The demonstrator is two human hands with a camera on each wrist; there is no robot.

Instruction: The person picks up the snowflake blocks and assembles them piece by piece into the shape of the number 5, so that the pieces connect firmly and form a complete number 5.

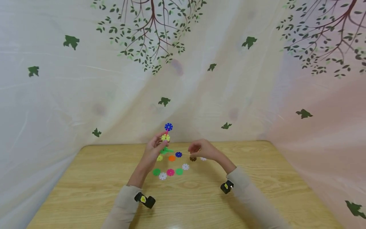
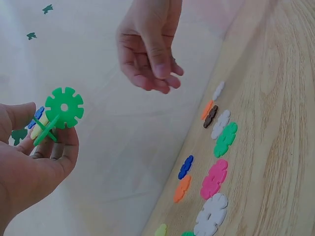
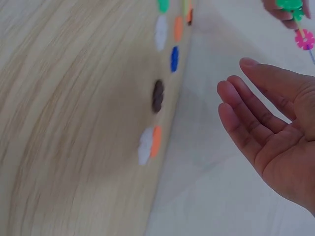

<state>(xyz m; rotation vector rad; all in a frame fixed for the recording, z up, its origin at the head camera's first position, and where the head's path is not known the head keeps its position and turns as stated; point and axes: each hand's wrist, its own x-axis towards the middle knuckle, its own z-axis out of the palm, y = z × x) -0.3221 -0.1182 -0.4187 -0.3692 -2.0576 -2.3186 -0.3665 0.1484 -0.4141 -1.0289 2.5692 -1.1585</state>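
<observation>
Assembly of interlocked slotted discs (image 1: pixel 165 137) — pinched by the left hand (image 1: pixel 152 153) above the wooden table (image 1: pixel 100 178), probably raised so its free notches stay accessible. Right hand (image 1: pixel 206 150) — empty, fingers relaxed, near the brown disc (image 1: pixel 193 159). Loose discs (image 1: pixel 170 172), mostly spread flat, apparently for easy telling apart

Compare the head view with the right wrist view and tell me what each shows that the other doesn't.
Only the head view: printed tree branches, beige sleeves and black wrist devices.

Only the right wrist view: the right hand palm-on, plus an orange disc beside a white disc; I can't clearly make out that orange one from the head.

Both: the left hand holding linked discs, a brown disc and the wooden table.
</observation>
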